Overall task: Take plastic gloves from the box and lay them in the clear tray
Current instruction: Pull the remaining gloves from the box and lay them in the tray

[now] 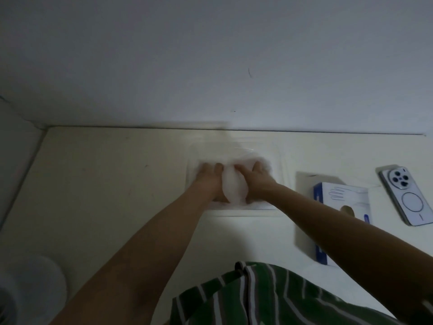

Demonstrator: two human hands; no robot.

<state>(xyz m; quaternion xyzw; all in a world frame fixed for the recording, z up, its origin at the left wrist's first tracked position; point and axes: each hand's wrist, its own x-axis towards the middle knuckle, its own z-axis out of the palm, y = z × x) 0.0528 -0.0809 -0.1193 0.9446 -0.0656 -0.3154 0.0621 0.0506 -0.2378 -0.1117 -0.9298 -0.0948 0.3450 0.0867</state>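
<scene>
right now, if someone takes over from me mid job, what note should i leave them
Left hand: fingers straight, pressing on the translucent white plastic glove inside the clear plastic tray.
Right hand: lies flat on the same glove from its right side; blur would hide any pinch.
Blue and white cardboard glove box: on the table right of the tray, partly under the right forearm.
Done: at least one glove is in the tray.
Left: smooth it, let go, probably fetch more from the box.
</scene>
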